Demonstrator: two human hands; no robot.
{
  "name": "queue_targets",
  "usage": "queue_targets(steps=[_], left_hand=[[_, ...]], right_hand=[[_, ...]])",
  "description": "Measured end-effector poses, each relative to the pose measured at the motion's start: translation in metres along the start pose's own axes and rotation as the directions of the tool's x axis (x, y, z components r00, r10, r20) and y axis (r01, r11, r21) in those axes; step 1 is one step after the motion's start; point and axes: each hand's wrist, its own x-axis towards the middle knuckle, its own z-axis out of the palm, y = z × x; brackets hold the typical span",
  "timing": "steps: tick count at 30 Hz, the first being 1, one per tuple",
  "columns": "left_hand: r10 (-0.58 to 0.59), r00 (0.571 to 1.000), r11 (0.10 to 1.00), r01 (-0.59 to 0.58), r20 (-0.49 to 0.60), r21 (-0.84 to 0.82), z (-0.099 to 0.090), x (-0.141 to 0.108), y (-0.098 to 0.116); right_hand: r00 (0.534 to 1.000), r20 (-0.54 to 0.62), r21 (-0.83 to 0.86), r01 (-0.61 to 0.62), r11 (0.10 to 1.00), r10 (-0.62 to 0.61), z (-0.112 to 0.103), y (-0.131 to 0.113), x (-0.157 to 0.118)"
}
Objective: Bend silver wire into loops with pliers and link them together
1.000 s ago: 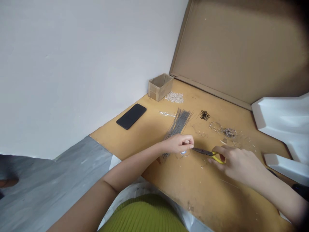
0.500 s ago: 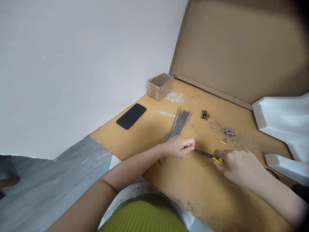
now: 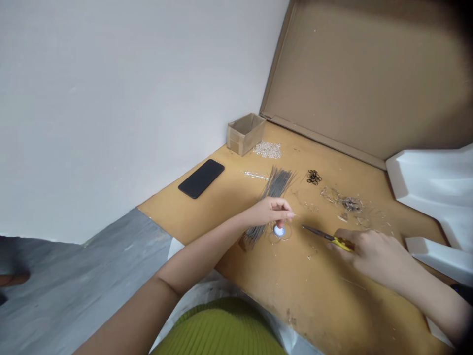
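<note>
Scissors with yellow handles (image 3: 342,243) sit in the right hand (image 3: 373,256), fingers wrapped round the grips, blades together and aimed toward 9 o'clock at the small blue-white disc (image 3: 279,230) on the tan tabletop (image 3: 332,305), a thin clear loop (image 3: 285,232) around it. Left hand (image 3: 269,211) is the nearer one, right above, disc at its 5 o'clock, fingertips pressed together, pinching what I cannot tell, across the grey wire bundle (image 3: 278,185)
</note>
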Motion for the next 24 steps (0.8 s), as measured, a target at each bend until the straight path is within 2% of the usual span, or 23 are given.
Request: queue_targets(steps=[5,8,10,12,15,17,20,24], left_hand=[[-0.034,0.998,0.998,0.036,0.045,-0.043,-0.001,0.0,0.002],[-0.066,0.998,0.993,0.068,0.017,-0.098,0.0,0.001,0.001],[-0.105,0.994,0.985,0.103,-0.008,-0.138,0.0,0.002,0.0],[-0.15,0.988,0.976,0.145,-0.019,-0.165,-0.001,0.004,-0.002],[-0.189,0.982,0.964,0.184,-0.006,-0.192,-0.002,0.006,-0.006],[-0.188,0.982,0.962,0.188,0.018,-0.197,-0.003,0.006,-0.009],[-0.183,0.983,0.968,0.185,0.023,-0.172,-0.002,0.007,-0.012],[-0.178,0.984,0.976,0.176,-0.008,-0.13,0.001,0.006,-0.01]], right_hand=[[1.0,0.011,0.071,0.008,0.997,-0.009,0.003,0.001,-0.005],[0.992,-0.118,0.007,0.041,0.999,-0.04,0.011,0.003,-0.008],[0.961,-0.267,-0.097,0.043,0.994,-0.067,0.015,0.004,-0.01],[0.907,-0.404,-0.192,0.043,0.98,-0.119,0.017,0.004,-0.012],[0.826,-0.51,-0.303,0.087,0.949,-0.239,0.014,-0.001,-0.013],[0.798,-0.506,-0.375,0.139,0.917,-0.328,0.011,-0.006,-0.013],[0.784,-0.445,-0.466,0.211,0.859,-0.434,0.008,-0.015,-0.01],[0.781,-0.407,-0.525,0.224,0.821,-0.473,0.009,-0.02,-0.004]])
